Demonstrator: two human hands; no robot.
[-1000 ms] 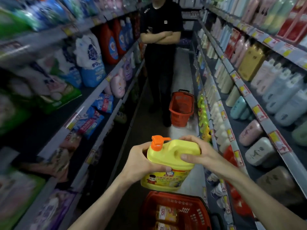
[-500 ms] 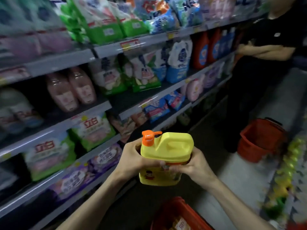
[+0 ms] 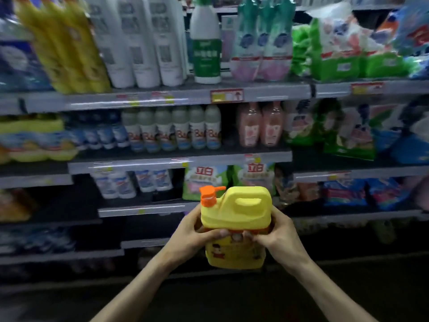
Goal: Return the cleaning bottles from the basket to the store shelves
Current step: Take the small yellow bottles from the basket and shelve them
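Observation:
I hold a yellow jug-shaped cleaning bottle [image 3: 239, 217] with an orange pump cap upright in front of me, at chest height. My left hand [image 3: 192, 235] grips its left side and my right hand [image 3: 276, 233] grips its right side, fingers curled over the front label. Behind it stand the store shelves [image 3: 181, 161], stocked with bottles and bags. The basket is out of view.
Several shelf levels face me: yellow and white bottles [image 3: 130, 43] at the top, small white bottles [image 3: 171, 129] and pink bottles [image 3: 260, 124] in the middle, green detergent bags [image 3: 209, 180] just behind the jug. Lower shelves are dark.
The view has swung left from the aisle to face the shelves squarely. The person and the red baskets have left the frame. Both hands keep their hold on the yellow bottle.

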